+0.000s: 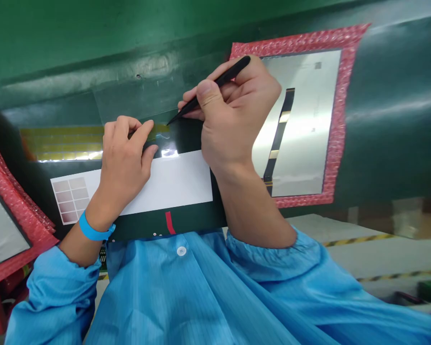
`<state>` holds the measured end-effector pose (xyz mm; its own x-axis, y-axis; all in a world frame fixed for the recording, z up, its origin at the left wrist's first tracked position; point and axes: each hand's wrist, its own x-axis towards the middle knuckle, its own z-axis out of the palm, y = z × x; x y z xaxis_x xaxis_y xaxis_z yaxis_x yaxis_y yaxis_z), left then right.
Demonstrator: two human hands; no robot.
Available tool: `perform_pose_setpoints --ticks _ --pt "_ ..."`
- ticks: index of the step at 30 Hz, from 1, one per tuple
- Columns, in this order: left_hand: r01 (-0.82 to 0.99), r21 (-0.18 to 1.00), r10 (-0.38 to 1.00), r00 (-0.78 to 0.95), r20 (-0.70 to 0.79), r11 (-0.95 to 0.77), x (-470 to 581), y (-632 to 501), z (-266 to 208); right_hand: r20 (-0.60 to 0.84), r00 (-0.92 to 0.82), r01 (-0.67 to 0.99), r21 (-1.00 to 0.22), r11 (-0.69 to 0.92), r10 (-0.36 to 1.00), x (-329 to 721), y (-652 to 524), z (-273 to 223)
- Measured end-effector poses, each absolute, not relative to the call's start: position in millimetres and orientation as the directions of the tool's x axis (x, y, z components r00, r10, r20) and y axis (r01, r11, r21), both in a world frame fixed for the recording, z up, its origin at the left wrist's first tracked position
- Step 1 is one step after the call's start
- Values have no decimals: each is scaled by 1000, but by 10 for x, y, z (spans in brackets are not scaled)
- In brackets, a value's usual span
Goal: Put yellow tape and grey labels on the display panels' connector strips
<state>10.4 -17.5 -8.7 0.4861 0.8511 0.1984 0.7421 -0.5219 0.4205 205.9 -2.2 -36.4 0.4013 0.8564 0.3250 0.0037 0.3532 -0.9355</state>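
Note:
My right hand [233,110] grips a pair of black tweezers [222,79] like a pen. Their pointed tip meets the right end of a row of translucent yellow tape strips [68,143]. These strips lie on a clear film on the dark green bench. Resting on the strips' right part is my left hand [125,153], its fingers bent and its thumb apart from the index finger. What lies beneath those fingers is hidden. Under my left wrist and forearm is a white sheet [179,177] with a printed grid of small greyish-pink squares at its left end.
To the right, a silvery panel [309,143] with a dark flex strip [280,132] lies on pink bubble wrap [339,120]. More bubble wrap [14,191] holds another panel at the left edge. A red tape piece [170,223] marks the bench's near edge [197,215].

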Motion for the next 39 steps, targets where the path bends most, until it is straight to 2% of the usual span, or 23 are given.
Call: perform_pose_setpoints --ticks 4,11,15,17,20,23,27,32,36,39 --pt "745 428 857 480 187 -511 99 -165 -80 333 405 -18 -928 372 852 2016 -54 -332" --pt "733 397 834 494 246 -552 49 -88 -143 224 436 -134 -942 309 872 2068 -196 -136" --pt "690 400 796 489 356 -603 -29 -15 -126 180 409 -150 -954 260 895 2568 -395 33" --pt "667 373 754 476 453 -645 -22 -56 -56 139 399 -143 -967 211 906 2930 -558 110" --pt "657 324 710 485 511 -681 150 -326 108 49 379 -122 -987 102 924 3386 -836 192" --pt "568 360 668 562 488 -740 557 -786 210 -34 369 -128 -992 14 929 3588 -1030 204" --pt "488 443 656 620 431 -752 1148 -1278 88 -116 360 -165 -984 -59 925 3571 -1081 156" --pt "562 360 666 598 445 -745 1396 -1380 -103 -168 396 -138 -983 -122 903 3525 -1063 154" --pt "584 318 663 616 425 -747 1392 -1358 -125 -158 429 -91 -987 -131 890 3518 -1117 183" --pt "601 311 674 611 415 -736 1399 -1372 -127 -52 483 -57 -998 -27 874 3479 -1167 127"
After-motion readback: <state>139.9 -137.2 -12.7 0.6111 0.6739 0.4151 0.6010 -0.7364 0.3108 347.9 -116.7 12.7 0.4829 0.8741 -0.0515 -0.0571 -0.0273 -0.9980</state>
